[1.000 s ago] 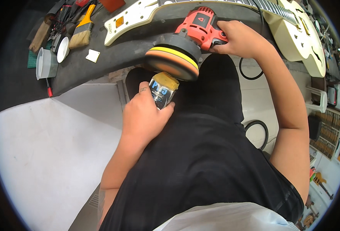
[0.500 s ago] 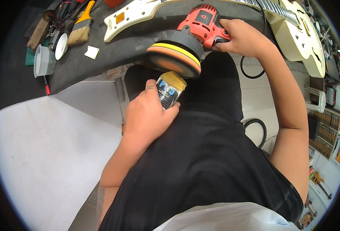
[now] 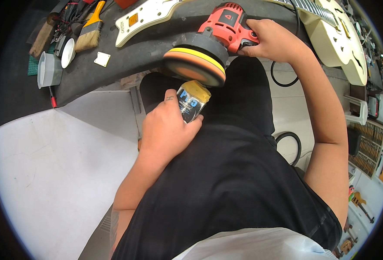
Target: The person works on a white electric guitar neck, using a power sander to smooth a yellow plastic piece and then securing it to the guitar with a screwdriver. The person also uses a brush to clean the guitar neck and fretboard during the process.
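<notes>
The left hand [image 3: 167, 123] grips a yellow bar [image 3: 195, 91] toward 12 o'clock, just by the orange pad [image 3: 194, 68]; I can't tell if they touch. Apart at 1 o'clock, the right hand [image 3: 273, 41] holds the red polisher [image 3: 226, 27]. Rubbing looks begun; much bar seems left. A cream guitar [image 3: 330, 50] lies at 2 o'clock.

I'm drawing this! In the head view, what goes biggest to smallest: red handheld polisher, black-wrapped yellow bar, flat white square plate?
Red handheld polisher
Black-wrapped yellow bar, partly hidden
Flat white square plate
</notes>
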A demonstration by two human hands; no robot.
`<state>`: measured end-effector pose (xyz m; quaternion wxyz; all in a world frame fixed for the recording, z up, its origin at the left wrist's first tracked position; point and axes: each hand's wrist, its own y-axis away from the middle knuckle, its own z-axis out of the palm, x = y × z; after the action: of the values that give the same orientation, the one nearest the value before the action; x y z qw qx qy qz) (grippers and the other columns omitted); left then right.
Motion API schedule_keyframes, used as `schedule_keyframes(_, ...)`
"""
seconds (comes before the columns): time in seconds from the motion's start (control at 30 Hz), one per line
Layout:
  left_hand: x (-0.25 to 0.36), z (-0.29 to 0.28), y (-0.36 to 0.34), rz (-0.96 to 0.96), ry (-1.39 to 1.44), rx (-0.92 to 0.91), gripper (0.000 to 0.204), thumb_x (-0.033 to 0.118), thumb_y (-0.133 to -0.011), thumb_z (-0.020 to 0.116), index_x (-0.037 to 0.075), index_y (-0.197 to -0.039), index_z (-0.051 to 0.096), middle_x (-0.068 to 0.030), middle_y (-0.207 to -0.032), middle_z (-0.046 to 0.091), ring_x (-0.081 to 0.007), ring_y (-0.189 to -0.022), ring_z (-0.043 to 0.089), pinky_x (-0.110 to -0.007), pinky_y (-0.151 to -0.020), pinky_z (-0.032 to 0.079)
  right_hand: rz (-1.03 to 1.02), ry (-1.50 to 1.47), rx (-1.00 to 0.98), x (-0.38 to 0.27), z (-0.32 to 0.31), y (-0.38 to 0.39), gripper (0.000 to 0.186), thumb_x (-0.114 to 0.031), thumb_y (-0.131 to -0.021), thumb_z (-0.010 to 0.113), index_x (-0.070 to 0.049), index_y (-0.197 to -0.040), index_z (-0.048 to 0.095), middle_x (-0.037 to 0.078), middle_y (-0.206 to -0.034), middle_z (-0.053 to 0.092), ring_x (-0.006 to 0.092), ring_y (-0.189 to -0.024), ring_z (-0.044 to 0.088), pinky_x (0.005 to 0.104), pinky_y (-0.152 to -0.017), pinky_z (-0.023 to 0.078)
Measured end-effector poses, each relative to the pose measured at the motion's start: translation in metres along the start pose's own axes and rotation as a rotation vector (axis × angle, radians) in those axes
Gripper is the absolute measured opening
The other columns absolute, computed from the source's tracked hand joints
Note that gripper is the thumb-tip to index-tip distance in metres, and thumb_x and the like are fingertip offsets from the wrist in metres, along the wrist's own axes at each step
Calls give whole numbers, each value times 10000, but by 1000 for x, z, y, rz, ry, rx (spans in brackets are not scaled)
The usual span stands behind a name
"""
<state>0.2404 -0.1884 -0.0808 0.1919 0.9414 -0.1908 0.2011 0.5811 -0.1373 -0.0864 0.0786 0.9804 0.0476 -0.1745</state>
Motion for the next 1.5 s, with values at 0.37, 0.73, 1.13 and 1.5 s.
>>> schedule_keyframes(0.37, -3, 3, 0, 15, 20, -8, 594, 323, -821, 867, -49, -1182, 577, -267, -930, 764, -475, -876, 763, -535, -785, 619, -13, -8, 4, 0, 0, -1, 515, -349, -793, 900, 52, -925, 605, 235, -804, 635, 435, -800, 617, 472, -754, 511)
schedule_keyframes(0.73, -3, -1, -1, 13, 26, -17, 579, 306, -812, 870, -49, -1167, 581, -261, -912, 763, -464, -856, 765, -527, -773, 621, 3, -15, -18, -2, -3, -1, 533, -355, -782, 909, 41, -890, 569, 225, -749, 587, 413, -718, 563, 467, -702, 481)
schedule_keyframes(1.13, -2, -2, -1, 38, 52, -13, 613, 315, -805, 872, -56, -1202, 587, -266, -927, 758, -467, -884, 760, -522, -778, 610, -23, -23, -8, -1, -3, 0, 534, -345, -787, 913, 47, -897, 567, 230, -742, 578, 423, -717, 556, 466, -702, 488)
schedule_keyframes(1.5, -3, -1, 1, 78, 23, 19, 565, 297, -813, 863, -36, -1175, 585, -236, -920, 762, -444, -852, 767, -516, -760, 622, 22, 33, -62, -8, -9, -1, 551, -415, -821, 889, 52, -893, 607, 247, -803, 676, 421, -789, 675, 480, -753, 539)
